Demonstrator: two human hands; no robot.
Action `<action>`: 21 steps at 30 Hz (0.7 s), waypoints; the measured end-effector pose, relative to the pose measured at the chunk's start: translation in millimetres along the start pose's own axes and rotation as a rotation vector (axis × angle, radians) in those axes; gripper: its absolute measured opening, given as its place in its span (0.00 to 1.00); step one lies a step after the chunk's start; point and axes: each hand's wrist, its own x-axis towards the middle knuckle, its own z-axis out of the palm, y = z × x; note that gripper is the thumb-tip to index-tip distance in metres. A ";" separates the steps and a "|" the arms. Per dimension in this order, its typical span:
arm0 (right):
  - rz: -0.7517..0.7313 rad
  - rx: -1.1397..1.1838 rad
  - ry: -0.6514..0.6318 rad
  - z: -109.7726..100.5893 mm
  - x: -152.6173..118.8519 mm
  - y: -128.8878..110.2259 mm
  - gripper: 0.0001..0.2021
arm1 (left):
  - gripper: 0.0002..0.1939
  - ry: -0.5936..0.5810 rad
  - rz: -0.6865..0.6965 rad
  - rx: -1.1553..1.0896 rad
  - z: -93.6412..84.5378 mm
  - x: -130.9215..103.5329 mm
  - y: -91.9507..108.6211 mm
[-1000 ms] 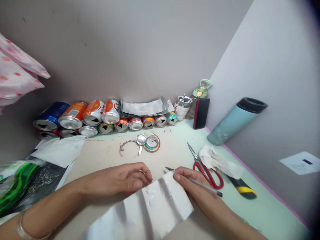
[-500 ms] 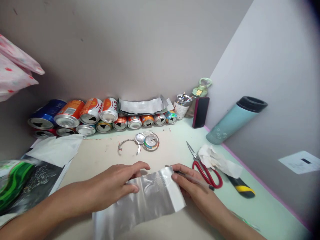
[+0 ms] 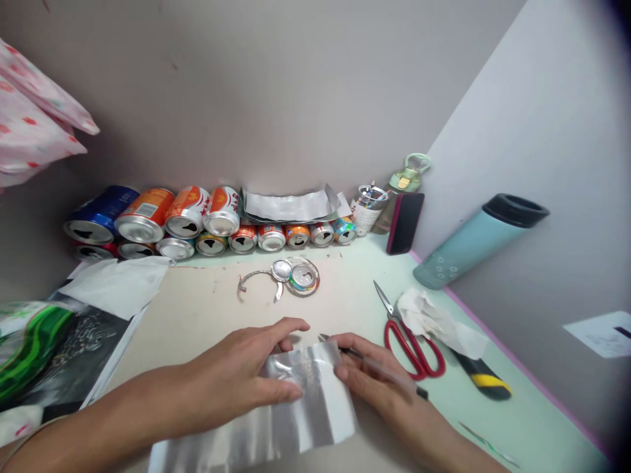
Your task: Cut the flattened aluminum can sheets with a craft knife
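A shiny aluminium sheet (image 3: 296, 407), slightly wavy, slants toward the lower left above the table. My right hand (image 3: 377, 378) pinches its right edge between thumb and fingers. That same hand also keeps hold of a slim pen (image 3: 389, 374) with a clear barrel and a dark end; its tip points left past the sheet's upper corner. Over the sheet's left part lies my left hand (image 3: 246, 368), thumb on the metal, index finger stretched out beyond the top edge. The other left fingers are partly hidden.
Drink cans (image 3: 187, 213) are stacked along the wall, with curved metal sheets (image 3: 290, 205) on top. Cut can ends (image 3: 300, 276) lie mid-table. Rightward are red-handled scissors (image 3: 414, 351), crumpled tissue (image 3: 438, 322), a black-yellow handle (image 3: 488, 384), a phone (image 3: 405, 223) and a blue tumbler (image 3: 473, 243).
The aluminium sheet has shifted down and left and tilted differently. My left thumb has slid rightward across it. My right hand keeps its grip, and the whole view has turned slightly left.
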 end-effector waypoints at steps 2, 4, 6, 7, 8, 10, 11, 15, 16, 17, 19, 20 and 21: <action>0.003 0.015 -0.063 2.3 -1.2 -0.2 0.21 | 0.31 -0.011 -0.006 -0.043 3.7 2.4 1.7; 0.012 0.041 -0.077 4.4 -1.0 0.0 0.21 | 0.24 -0.011 0.018 -0.079 6.9 3.1 1.7; 0.019 0.058 -0.048 5.4 0.0 0.9 0.22 | 0.21 -0.003 0.049 -0.120 9.4 2.7 0.4; 0.021 0.061 -0.038 5.4 0.5 1.7 0.22 | 0.21 0.002 0.061 -0.139 10.4 2.4 -0.4; 0.020 0.063 -0.035 5.2 1.1 2.5 0.22 | 0.21 0.006 0.072 -0.156 11.2 2.2 -1.2; 0.014 0.067 -0.040 4.1 2.2 4.3 0.22 | 0.21 0.005 0.087 -0.178 12.1 2.3 -1.9; 0.013 0.067 -0.044 3.5 2.7 5.1 0.22 | 0.21 0.001 0.088 -0.179 12.2 2.7 -1.9; 0.023 0.046 -0.033 2.2 3.7 6.4 0.23 | 0.20 -0.003 0.070 -0.119 12.1 4.7 -1.0; 0.026 0.044 -0.032 2.4 3.7 6.3 0.23 | 0.20 0.002 0.070 -0.113 12.3 5.2 -1.1; 0.026 0.043 -0.031 2.6 3.5 6.2 0.23 | 0.20 0.005 0.073 -0.121 12.6 5.9 -1.5; 0.022 0.040 -0.028 3.1 3.1 5.9 0.23 | 0.21 -0.001 0.068 -0.178 13.8 7.4 -2.7; 0.017 0.039 -0.023 3.2 2.9 5.8 0.23 | 0.22 -0.010 0.056 -0.212 14.4 8.3 -3.3; 0.011 0.039 -0.017 3.2 2.7 5.8 0.23 | 0.25 -0.020 0.038 -0.238 14.8 9.0 -3.5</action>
